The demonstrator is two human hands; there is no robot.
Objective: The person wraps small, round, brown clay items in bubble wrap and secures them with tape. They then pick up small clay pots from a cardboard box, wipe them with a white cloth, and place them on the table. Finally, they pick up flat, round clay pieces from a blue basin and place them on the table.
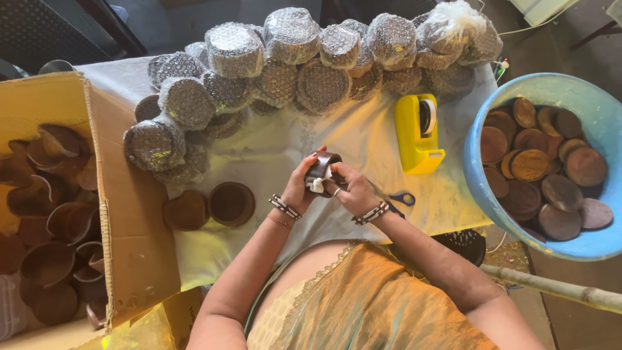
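My left hand [300, 185] and my right hand [353, 188] meet over the middle of the table. Together they hold a small dark brown bowl [325, 162]. A bit of white cloth or paper [318, 185] is pressed against the bowl between my fingers. Both wrists wear beaded bracelets. Left of my hands, a brown bowl [231, 203] and a brown lid [186, 210] lie on the white tablecloth [272, 152].
Several bubble-wrapped round bundles [278, 58] are heaped along the far side. A yellow tape dispenser [418, 133] and blue-handled scissors [403, 198] sit to the right. A blue tub [599, 107] holds brown lids. A cardboard box [123, 214] at left holds brown bowls.
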